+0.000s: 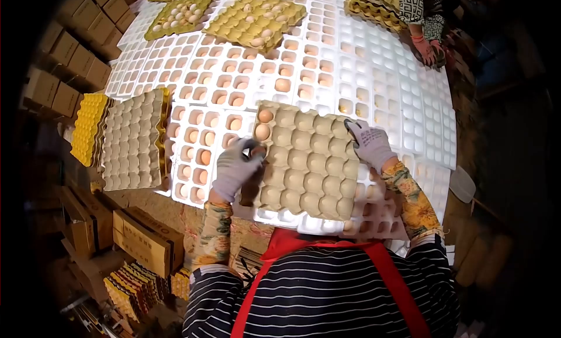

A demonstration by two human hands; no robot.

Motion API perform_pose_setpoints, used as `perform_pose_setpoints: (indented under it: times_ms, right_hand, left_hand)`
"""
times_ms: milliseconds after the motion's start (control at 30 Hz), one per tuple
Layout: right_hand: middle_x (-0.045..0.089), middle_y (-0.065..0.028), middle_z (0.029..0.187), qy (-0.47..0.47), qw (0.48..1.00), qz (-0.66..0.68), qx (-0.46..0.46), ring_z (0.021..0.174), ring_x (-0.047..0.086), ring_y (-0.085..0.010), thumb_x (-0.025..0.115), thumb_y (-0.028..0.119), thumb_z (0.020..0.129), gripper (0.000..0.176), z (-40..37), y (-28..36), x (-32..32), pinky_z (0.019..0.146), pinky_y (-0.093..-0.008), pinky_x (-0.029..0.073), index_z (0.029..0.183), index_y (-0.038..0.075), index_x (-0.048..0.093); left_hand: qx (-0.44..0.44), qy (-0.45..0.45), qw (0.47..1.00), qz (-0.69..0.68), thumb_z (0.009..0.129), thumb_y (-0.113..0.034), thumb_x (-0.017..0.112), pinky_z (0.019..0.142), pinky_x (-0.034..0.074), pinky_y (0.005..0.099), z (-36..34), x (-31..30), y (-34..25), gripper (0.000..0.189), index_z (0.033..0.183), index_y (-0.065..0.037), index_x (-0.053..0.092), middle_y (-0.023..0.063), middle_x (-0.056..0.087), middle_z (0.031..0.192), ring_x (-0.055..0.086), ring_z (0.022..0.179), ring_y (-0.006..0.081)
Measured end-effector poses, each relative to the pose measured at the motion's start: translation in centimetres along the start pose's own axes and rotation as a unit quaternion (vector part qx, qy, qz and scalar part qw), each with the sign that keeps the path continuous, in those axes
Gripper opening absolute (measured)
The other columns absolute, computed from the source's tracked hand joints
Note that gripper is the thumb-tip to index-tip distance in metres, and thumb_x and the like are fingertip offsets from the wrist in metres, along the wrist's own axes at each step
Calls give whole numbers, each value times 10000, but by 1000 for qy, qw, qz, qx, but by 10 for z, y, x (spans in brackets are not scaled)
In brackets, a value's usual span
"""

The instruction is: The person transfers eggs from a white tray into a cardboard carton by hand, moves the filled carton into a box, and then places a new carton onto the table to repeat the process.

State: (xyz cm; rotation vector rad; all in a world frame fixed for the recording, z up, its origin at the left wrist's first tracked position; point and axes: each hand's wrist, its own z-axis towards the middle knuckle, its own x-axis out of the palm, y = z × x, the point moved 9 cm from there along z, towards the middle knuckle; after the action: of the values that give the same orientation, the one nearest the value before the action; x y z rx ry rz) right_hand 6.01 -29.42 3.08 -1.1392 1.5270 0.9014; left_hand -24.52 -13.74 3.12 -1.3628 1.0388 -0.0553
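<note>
Over the near edge of the white plastic grids (380,75), a pulp tray (310,162) was held between two gloved hands. It was grey-brown moulded fibre, matt and rough, its surface pressed into rows of rounded cups with blunt peaks between them. Two eggs (265,123), smooth and pale brown, sat in the cups at its far left corner; the other cups were bare. The tray was close to square, its slightly longer side running away from the person, turned a little clockwise, cups facing up. The right hand (371,144) clasped the far right corner, fingers folded over the rim. The left hand (236,165) was curled at the left rim; whether it pinched the rim or an egg could not be made out. The grids beneath were glossy, hard and square-celled, many cells on the left holding an egg. To the left lay a stack of matching fibre trays (134,139), with bright yellow trays (87,127) beside it. Olive-yellow trays (257,19) lay across the far end, some with eggs. Brown cardboard boxes (76,51) lined the left wall. Another person's hand (423,48) rested at the far right edge.
</note>
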Motion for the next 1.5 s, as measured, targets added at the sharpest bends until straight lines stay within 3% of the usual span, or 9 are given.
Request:
perform_pose_setpoints:
  times_ms: [133, 300, 533, 733, 867, 900, 1100, 1367, 1500]
  right_hand:
    - [650, -100, 1034, -105, 958, 268, 6, 925, 668, -235, 648, 166, 861, 573, -9, -38, -3, 764, -389, 536, 1410, 96, 502]
    - [650, -69, 978, -94, 484, 865, 92, 693, 631, -136, 651, 126, 909, 483, -16, -29, -12, 549, -249, 518, 1369, 21, 546]
    - [566, -142, 1217, -62, 964, 232, -112, 1036, 650, -310, 701, 400, 847, 402, 77, 118, -67, 899, -397, 521, 1142, 129, 669]
    - [568, -169, 1201, 57, 988, -18, -145, 1013, 668, -307, 664, 455, 857, 468, 138, 194, -51, 801, -449, 552, 1209, 147, 637]
    - [609, -164, 1190, 43, 980, -46, -187, 983, 680, -302, 631, 493, 850, 464, 143, 200, -51, 780, -446, 548, 1147, 140, 685]
    - [609, -164, 1190, 41, 981, -47, -181, 983, 680, -302, 631, 493, 850, 464, 142, 192, -47, 780, -446, 548, 1147, 140, 685]
    - [722, -107, 929, -23, 835, 550, -12, 914, 685, -271, 672, 489, 815, 477, 133, 125, -29, 842, -373, 532, 1006, 57, 738]
    - [621, -131, 1196, -70, 967, 246, 0, 1071, 647, -306, 653, 551, 819, 516, 102, 113, -41, 919, -412, 523, 1257, 277, 660]
    - [627, -137, 1119, -106, 985, 117, -66, 951, 668, -313, 710, 476, 798, 405, 103, 155, -62, 862, -407, 530, 1053, 162, 734]
  left_hand:
    - [127, 65, 936, 323, 810, -164, 719, 791, 537, 436, -9, 23, -35, 505, 1289, -165, 560, 115, 566, 1209, 647, 973, 325]
    - [180, 73, 942, 274, 825, -160, 694, 803, 543, 422, -7, 17, -14, 417, 1227, -175, 586, 70, 585, 1188, 653, 971, 289]
    - [38, 50, 995, -73, 775, -149, 774, 819, 548, 313, 11, 1, 29, 409, 1171, -95, 686, 71, 696, 1039, 676, 904, 210]
    - [13, 61, 757, -651, 950, -190, 524, 614, 506, 233, -1, -16, 49, 524, 1449, -42, 468, 86, 649, 1096, 659, 852, 132]
    - [-76, 80, 923, -368, 889, -143, 633, 706, 533, 256, 9, -22, 29, 495, 1368, -45, 558, 121, 597, 1258, 677, 991, 189]
    - [96, 22, 984, -148, 842, -169, 703, 795, 542, 322, 24, -25, 13, 442, 1276, -123, 630, 126, 611, 1227, 660, 1033, 226]
    - [123, 55, 903, 409, 710, -177, 795, 902, 521, 441, 54, 10, -49, 499, 1183, -232, 646, 123, 533, 1283, 599, 1067, 345]
    - [103, 20, 932, 348, 703, -127, 764, 838, 537, 450, 68, 1, -50, 426, 1106, -149, 627, 101, 566, 1196, 630, 1004, 347]
    - [90, -122, 983, -106, 848, -219, 762, 804, 540, 384, 29, -39, 3, 390, 1183, -69, 629, 47, 628, 1240, 671, 953, 252]
